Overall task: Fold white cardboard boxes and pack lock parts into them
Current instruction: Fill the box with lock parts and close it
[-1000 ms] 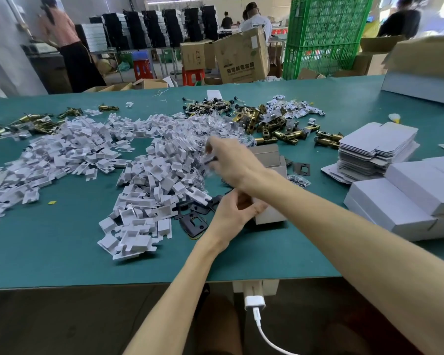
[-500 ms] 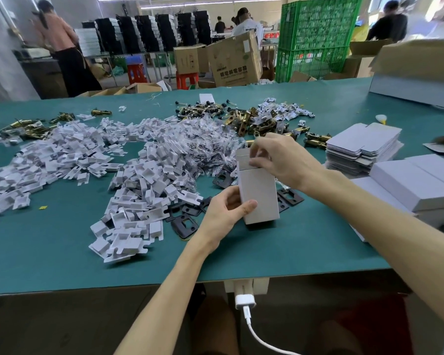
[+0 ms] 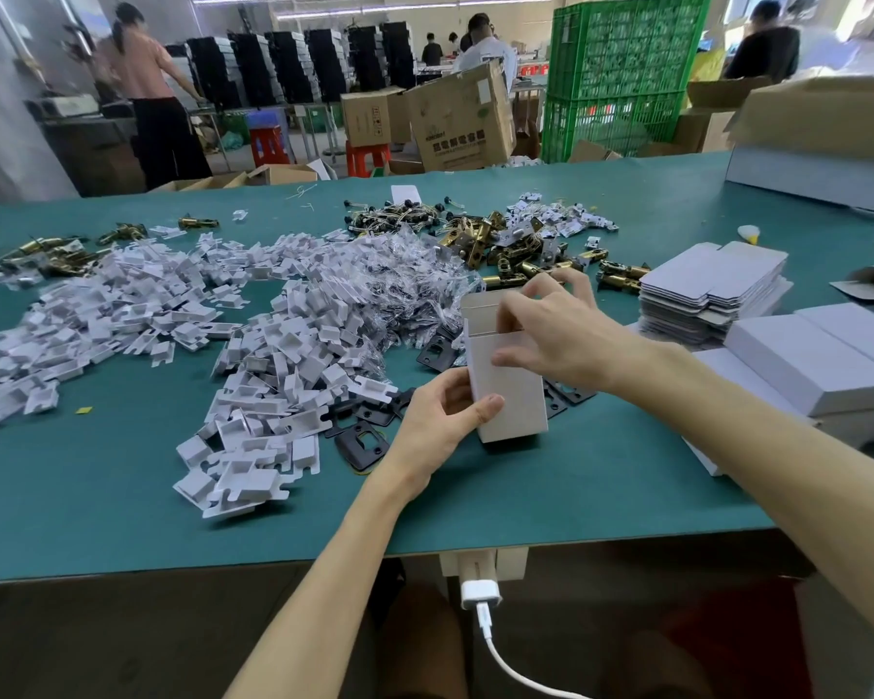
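Standing a white box (image 3: 510, 391) upright near the front edge of the tabletop (image 3: 97, 486), a little right of its middle, bottom end down on the green mat. Gripping its lower left side with the left hand (image 3: 440, 421), thumb across the front face, fingers curled behind, likely to steady it against tipping while the top gets worked. Pinching at the open top with the right hand (image 3: 561, 335), thumb on the front panel, fingers curled over the rim by the raised flap (image 3: 480, 302); cannot tell whether tucking a part in or folding a side tab. Contents hidden by that hand.

Laid out within reach, by design it seems:
- to the left, a heap of white folded inserts (image 3: 273, 355), thin, notched, matt
- just beside the box, flat black plates (image 3: 362, 443) with cut-outs
- toward the far edge, brass-coloured latches (image 3: 500, 249), shiny, cylindrical
- toward the right edge, a stack of flat blanks (image 3: 712, 280), pale card with stepped tabs, and closed boxes (image 3: 818, 355) nearer the front, smooth, sharp-cornered

Judged step: loading or closing the top, box not yet shut
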`<control>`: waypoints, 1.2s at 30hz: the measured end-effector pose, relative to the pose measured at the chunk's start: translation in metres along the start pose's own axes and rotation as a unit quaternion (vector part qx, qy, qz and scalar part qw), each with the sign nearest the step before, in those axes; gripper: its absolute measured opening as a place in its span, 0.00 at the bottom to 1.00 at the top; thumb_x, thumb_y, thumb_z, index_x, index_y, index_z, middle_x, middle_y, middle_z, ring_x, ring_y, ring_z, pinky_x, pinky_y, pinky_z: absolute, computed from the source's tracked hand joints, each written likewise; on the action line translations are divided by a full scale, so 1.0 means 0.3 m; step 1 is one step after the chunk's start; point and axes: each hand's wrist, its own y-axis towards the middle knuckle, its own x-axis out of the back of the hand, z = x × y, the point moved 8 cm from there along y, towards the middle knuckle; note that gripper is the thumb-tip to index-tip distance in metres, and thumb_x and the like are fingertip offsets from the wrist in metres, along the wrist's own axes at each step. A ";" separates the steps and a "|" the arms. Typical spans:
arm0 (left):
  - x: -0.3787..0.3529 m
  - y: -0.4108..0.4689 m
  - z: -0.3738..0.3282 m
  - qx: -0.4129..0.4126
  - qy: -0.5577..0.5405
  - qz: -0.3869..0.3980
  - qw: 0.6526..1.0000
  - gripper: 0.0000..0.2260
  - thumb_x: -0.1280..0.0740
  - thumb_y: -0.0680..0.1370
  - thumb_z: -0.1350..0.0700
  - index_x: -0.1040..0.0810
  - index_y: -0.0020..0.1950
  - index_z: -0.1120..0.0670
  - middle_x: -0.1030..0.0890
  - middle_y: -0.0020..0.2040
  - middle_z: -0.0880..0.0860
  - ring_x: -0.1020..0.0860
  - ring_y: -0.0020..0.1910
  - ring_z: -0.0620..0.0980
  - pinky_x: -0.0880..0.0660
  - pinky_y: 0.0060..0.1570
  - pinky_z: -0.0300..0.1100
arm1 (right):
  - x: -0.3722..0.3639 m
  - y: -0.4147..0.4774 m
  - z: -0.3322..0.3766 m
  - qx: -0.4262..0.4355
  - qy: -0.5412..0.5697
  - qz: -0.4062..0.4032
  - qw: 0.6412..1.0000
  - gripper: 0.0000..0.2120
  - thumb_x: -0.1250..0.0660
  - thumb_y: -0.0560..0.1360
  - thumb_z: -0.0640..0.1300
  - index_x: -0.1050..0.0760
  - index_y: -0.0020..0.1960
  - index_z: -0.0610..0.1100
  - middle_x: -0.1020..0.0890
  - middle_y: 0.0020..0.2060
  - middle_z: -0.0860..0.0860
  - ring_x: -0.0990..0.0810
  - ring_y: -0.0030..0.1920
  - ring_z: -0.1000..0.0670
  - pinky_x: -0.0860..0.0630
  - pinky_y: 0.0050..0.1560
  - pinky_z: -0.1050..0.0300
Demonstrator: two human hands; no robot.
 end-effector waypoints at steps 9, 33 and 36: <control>-0.002 -0.008 -0.015 -0.004 -0.012 -0.003 1.000 0.16 0.25 0.78 0.62 0.21 0.66 0.56 0.13 0.58 0.51 0.15 0.57 0.47 0.20 0.53 0.37 | -0.018 -0.028 -0.041 -0.037 0.145 -0.031 0.988 0.18 0.29 0.77 0.56 0.22 0.62 0.47 0.32 0.62 0.50 0.34 0.66 0.47 0.36 0.69 0.48; 0.044 -0.011 -0.022 -0.022 -0.032 -0.073 0.997 0.11 0.27 0.80 0.53 0.17 0.62 0.50 0.15 0.58 0.56 0.17 0.53 0.52 0.18 0.52 0.53 | -0.304 -0.214 -0.060 -0.186 0.655 -0.172 0.711 0.11 0.28 0.79 0.44 0.23 0.61 0.48 0.13 0.46 0.48 0.15 0.46 0.50 0.19 0.42 0.56; 0.051 -0.009 -0.017 -0.029 -0.031 -0.084 0.996 0.09 0.29 0.82 0.54 0.17 0.61 0.52 0.15 0.58 0.57 0.18 0.53 0.52 0.20 0.53 0.53 | -0.305 -0.217 -0.060 -0.188 0.656 -0.176 0.709 0.10 0.27 0.78 0.44 0.21 0.59 0.48 0.13 0.47 0.48 0.14 0.48 0.48 0.17 0.46 0.51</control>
